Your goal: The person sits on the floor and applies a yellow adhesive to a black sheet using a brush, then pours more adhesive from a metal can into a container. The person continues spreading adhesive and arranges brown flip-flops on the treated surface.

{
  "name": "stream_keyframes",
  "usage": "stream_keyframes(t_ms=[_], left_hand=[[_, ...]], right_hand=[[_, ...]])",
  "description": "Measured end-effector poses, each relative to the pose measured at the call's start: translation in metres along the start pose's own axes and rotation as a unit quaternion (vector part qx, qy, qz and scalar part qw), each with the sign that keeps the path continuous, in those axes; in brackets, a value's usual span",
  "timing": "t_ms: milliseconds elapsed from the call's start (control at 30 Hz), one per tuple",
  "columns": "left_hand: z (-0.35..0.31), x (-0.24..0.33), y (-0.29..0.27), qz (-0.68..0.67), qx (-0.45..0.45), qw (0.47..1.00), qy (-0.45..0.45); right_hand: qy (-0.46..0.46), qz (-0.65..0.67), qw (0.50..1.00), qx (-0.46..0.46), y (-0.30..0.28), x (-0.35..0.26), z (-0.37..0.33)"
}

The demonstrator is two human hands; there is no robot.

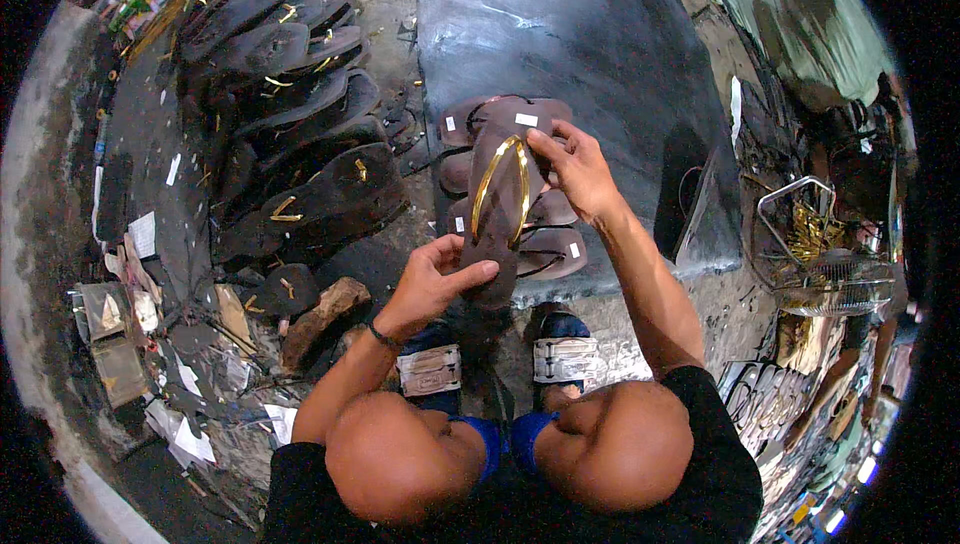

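Between both hands I hold a dark brown flip-flop with gold straps and a small white label near one end. My left hand grips its near end, thumb lying across the top. At the far end my right hand pinches the edge by the label. Beneath and around it lie several brown sandals with dark straps and white labels, partly hidden by the one I hold. They rest on the near left part of a dark sheet.
Rows of dark soles, some with gold strap ends, lie along the left. Nearer are a brown block and scattered scraps. At right stand a wire fan guard, gold strips and a pale green cloth.
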State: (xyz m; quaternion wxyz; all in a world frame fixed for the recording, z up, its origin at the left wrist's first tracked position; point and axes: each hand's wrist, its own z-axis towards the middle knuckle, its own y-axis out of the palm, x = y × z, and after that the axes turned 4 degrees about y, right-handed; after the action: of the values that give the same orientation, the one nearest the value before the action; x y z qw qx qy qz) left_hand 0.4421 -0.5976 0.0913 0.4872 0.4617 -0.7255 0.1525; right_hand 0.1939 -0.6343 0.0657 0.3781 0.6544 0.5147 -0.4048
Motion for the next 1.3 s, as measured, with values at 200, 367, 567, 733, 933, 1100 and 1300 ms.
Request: stream_keyframes(t_ms=[200, 367, 567, 733, 933, 1100, 1300], left_hand=[[0.015, 0.009, -0.016, 0.124, -0.02, 0.992, 0.017], [0.075, 0.038, -0.049, -0.071, 0.006, 0.993, 0.098], [0.177, 0.08, -0.079, -0.034, 0.051, 0.983, 0.173], [0.271, 0.044, -0.106, 0.019, 0.205, 0.968, 0.144], [0.303, 0.015, -0.118, 0.396, 0.277, 0.852, 0.199], [0.301, 0.032, -0.115, 0.614, 0.234, 0.737, 0.157], [0.284, 0.039, -0.088, 0.731, 0.28, 0.585, 0.212]], right_hand=[[0.03, 0.062, 0.996, 0.052, -0.013, 0.013, -0.014], [-0.016, 0.198, 0.979, 0.04, -0.05, 0.008, 0.014], [-0.088, 0.156, 0.976, 0.123, -0.065, -0.009, 0.097], [-0.075, -0.072, 0.968, 0.227, -0.095, 0.038, 0.178], [-0.008, -0.188, 0.952, 0.242, -0.104, 0.073, 0.192], [-0.021, -0.442, 0.857, 0.262, -0.093, 0.06, 0.187], [-0.145, -0.582, 0.733, 0.32, -0.093, 0.049, 0.189]])
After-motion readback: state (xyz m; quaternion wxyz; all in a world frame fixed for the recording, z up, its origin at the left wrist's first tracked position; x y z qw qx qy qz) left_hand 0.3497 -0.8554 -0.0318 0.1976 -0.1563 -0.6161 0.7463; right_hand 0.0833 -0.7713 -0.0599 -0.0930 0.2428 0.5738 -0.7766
